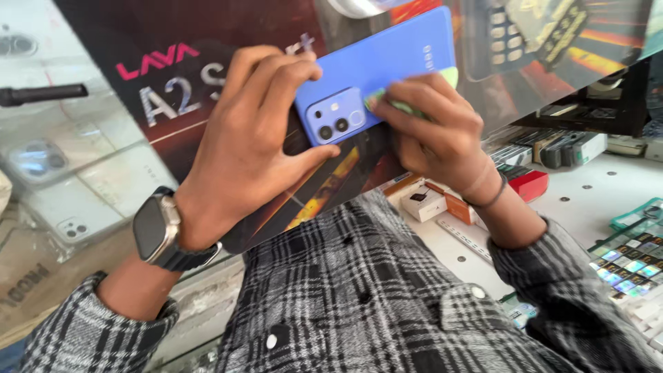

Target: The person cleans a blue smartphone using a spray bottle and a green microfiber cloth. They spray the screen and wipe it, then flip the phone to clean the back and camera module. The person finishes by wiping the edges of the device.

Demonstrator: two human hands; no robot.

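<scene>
Above the glass counter: a blue phone (387, 65) is held back side up, its camera block at the lower left corner.
Left hand (252, 135): fingers curled over the phone's camera end from above, thumb pressed under the corner, so that the end is clamped between them.
Right hand (438, 131): fingers bunched tightly on a light green cloth (407, 107), pressing it onto the phone's back just right of the camera block.
Watch (157, 229): dark square face on a black strap, on the left wrist, below and left of the phone.
Poster (173, 76): dark printed sheet lying directly beneath the phone.
Small boxes (442, 204): white, orange and red, on a white perforated shelf below and right of the phone.
Sleeves (359, 304): grey checked shirt, nearest the camera, below the phone.
</scene>
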